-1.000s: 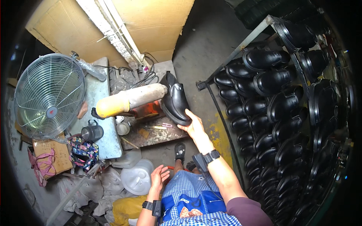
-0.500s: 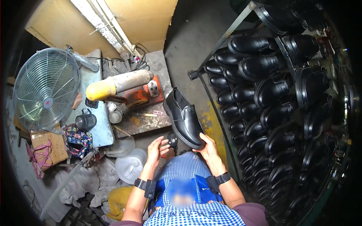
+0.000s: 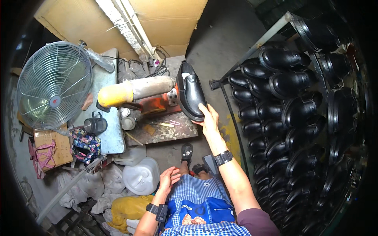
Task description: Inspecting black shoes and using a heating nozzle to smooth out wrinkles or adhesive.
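A glossy black slip-on shoe [image 3: 192, 94] is held out ahead of me by its toe, its heel pointing away. My right hand [image 3: 208, 120] grips that toe, with the thumb on top and the fingers beneath. The shoe hangs beside a red-orange machine [image 3: 155, 104] with a fat grey and yellow cylinder [image 3: 134, 89] across its top. I cannot tell whether shoe and machine touch. My left hand [image 3: 168, 179] is near my apron [image 3: 197, 196], fingers loosely curved and apart, holding nothing.
To the right stands a metal rack [image 3: 256, 47] with many black shoes [image 3: 293, 82]. A worn workbench [image 3: 173, 135] carries the machine, cables and small tools. A large fan [image 3: 53, 84], a dark mug [image 3: 95, 124] and a carton [image 3: 51, 147] are at left. A translucent plastic container [image 3: 141, 177] sits low.
My right hand has carried the shoe forward and away from me, up beside the machine. My left hand has dropped back toward my apron, farther from the shoe.
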A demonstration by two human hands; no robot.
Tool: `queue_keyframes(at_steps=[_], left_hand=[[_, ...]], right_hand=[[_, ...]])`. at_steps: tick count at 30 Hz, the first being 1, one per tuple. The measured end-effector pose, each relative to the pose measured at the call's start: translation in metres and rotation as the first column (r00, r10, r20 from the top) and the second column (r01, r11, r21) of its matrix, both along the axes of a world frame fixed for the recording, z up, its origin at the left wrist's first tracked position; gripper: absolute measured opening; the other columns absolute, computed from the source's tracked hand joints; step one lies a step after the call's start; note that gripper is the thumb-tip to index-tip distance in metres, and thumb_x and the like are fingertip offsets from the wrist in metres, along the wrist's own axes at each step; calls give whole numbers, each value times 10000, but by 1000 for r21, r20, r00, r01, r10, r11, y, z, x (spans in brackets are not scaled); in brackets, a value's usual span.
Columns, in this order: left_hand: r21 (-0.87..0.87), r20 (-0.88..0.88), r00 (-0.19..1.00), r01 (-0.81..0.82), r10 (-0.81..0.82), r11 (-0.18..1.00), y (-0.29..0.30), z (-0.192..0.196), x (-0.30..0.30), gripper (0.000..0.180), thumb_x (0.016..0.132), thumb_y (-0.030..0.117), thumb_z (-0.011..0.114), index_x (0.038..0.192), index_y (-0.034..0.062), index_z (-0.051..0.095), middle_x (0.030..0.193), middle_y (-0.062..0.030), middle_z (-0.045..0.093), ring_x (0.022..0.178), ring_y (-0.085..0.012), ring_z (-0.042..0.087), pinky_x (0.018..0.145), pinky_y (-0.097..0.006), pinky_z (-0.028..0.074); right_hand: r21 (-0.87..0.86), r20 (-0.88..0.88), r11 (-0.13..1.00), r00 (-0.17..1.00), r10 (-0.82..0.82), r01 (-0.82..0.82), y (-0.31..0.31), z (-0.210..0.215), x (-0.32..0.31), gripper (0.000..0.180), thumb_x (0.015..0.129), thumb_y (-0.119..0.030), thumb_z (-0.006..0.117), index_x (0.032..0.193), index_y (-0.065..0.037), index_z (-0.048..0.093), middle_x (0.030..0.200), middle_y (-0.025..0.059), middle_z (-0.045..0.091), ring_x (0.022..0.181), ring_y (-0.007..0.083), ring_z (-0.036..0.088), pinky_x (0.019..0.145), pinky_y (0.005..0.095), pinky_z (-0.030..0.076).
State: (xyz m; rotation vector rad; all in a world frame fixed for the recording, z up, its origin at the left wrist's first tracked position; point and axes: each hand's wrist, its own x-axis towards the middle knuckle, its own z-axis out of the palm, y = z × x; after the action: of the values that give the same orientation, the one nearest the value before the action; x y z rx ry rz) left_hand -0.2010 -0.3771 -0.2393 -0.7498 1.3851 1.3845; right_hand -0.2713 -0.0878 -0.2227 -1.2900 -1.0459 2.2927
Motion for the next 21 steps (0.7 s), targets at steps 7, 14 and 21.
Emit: queue_keyframes(at_steps=[7, 14, 21], left_hand=[[-17, -17, 998, -57, 56, 998, -13, -5, -13, 304, 891, 167, 384, 1144, 13, 455, 1012, -142, 591, 779, -220, 622, 650, -304, 527], [-39, -20, 998, -55, 54, 998, -7, -2, -21, 306, 892, 148, 367, 1152, 9, 448, 1006, -148, 593, 776, -220, 614, 652, -293, 513], [-17, -12, 998, -58, 58, 998, -8, -1, -24, 305, 894, 150, 367, 1154, 9, 442, 1009, -151, 590, 778, -225, 616, 653, -295, 516]], right_hand=[[-22, -41, 1000, 999, -9, 8, 0, 4, -31, 380, 761, -252, 621, 1031, -9, 510, 913, 118, 585, 746, 211, 614, 577, 357, 538], [-79, -19, 996, 999, -43, 41, 3, 6, -45, 387, 758, -254, 623, 1026, -2, 502, 913, 126, 579, 746, 219, 613, 556, 356, 545], [-140, -43, 990, 999, -29, 22, -2, 16, 0, 271, 763, -264, 621, 921, -49, 573, 856, 86, 600, 715, 207, 613, 565, 381, 527]])
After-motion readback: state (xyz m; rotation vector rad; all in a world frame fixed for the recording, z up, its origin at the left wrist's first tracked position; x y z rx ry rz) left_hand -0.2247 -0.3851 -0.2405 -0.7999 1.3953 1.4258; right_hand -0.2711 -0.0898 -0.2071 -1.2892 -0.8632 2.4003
